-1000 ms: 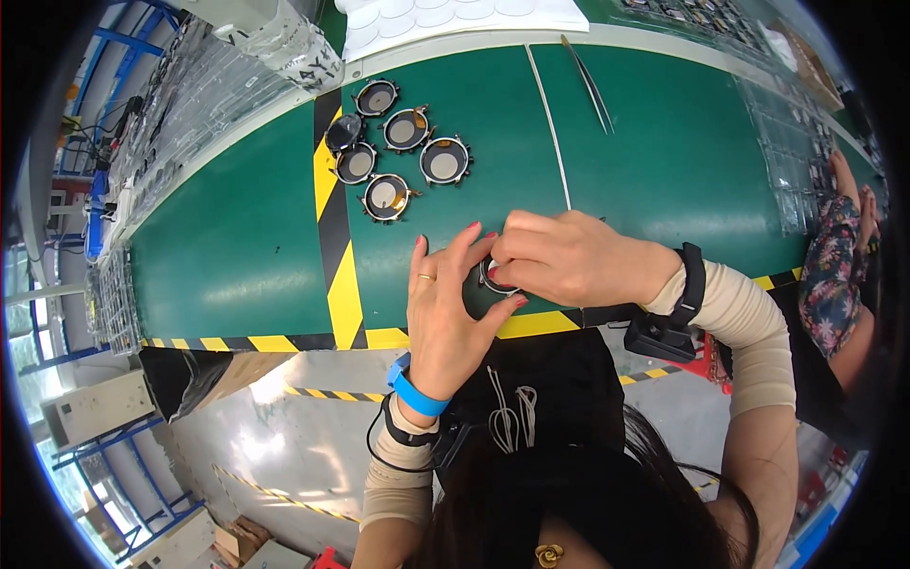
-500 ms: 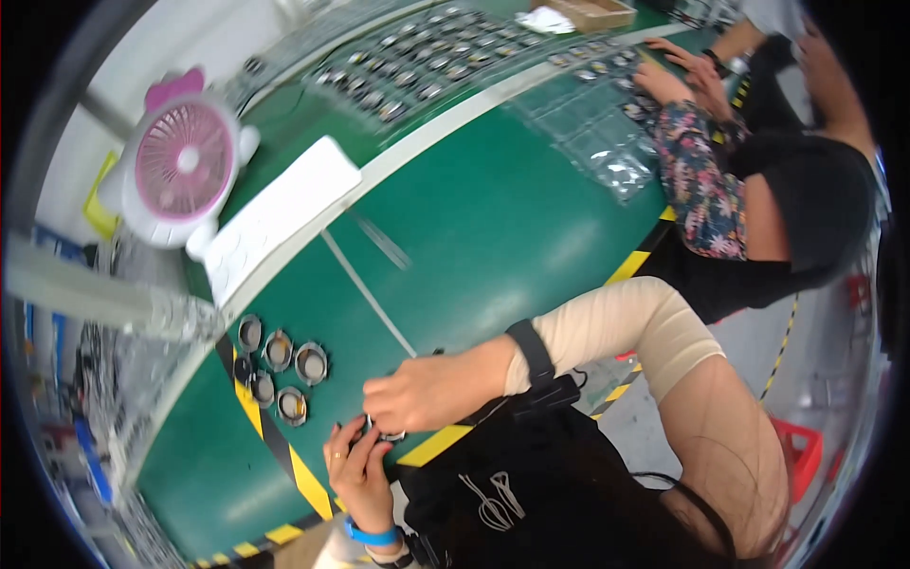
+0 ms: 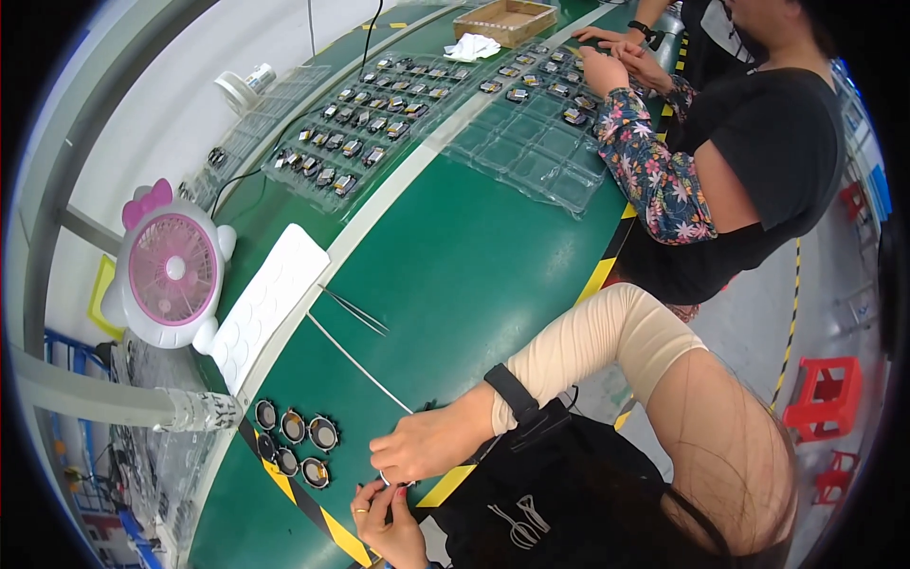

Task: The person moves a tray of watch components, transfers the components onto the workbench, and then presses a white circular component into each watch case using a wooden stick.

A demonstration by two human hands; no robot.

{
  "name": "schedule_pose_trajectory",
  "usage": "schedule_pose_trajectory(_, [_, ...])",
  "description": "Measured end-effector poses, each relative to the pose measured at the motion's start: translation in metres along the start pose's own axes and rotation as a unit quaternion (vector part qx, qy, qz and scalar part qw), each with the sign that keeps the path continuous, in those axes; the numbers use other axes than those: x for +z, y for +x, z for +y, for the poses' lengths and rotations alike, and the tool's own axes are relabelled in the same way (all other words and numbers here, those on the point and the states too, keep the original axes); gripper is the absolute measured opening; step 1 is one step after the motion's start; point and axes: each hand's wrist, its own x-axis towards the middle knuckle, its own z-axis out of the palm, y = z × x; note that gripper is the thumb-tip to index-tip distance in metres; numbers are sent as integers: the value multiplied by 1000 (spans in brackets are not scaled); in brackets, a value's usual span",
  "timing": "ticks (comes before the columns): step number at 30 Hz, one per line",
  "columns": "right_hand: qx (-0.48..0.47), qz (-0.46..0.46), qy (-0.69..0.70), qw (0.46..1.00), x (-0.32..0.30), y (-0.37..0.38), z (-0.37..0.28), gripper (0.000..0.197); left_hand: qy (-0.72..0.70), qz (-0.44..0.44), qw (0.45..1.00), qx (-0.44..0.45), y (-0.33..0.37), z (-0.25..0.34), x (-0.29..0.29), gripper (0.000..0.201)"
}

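My left hand (image 3: 391, 524) is near the table's front edge, its fingers closed around a small round part (image 3: 406, 484) with a pale rim, mostly hidden by the fingers. Just above it, my right hand (image 3: 428, 446) is closed in a pinch, fingertips meeting the left ones at that part. What the right fingers pinch is hidden. Left of my hands, several round metal-rimmed parts (image 3: 323, 433) lie in a loose group on the green table (image 3: 445, 275). A pair of tweezers (image 3: 353, 308) and a thin white rod or cord (image 3: 358, 364) lie beyond my right hand.
A white sheet with rounded shapes (image 3: 270, 303) leans beside a pink and white fan (image 3: 173, 270). Clear trays (image 3: 526, 156) and rows of small parts (image 3: 365, 123) stretch toward the back. A co-worker's hands (image 3: 616, 66) work at the far right, near a wooden box (image 3: 502, 21).
The view has shifted, so the fan, sheet and round parts appear lower in the picture. My hands stay together at the small part, the right one still pinching.
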Motion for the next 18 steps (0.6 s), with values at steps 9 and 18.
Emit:
schedule_pose_trajectory(9, [50, 14, -23, 998, -13, 2, -18, 20, 89, 32, 994, 57, -9, 20, -3, 14])
schedule_pose_trajectory(18, [88, -80, 37, 992, -13, 0, -11, 37, 111, 35, 989, 94, -6, 25, -7, 7])
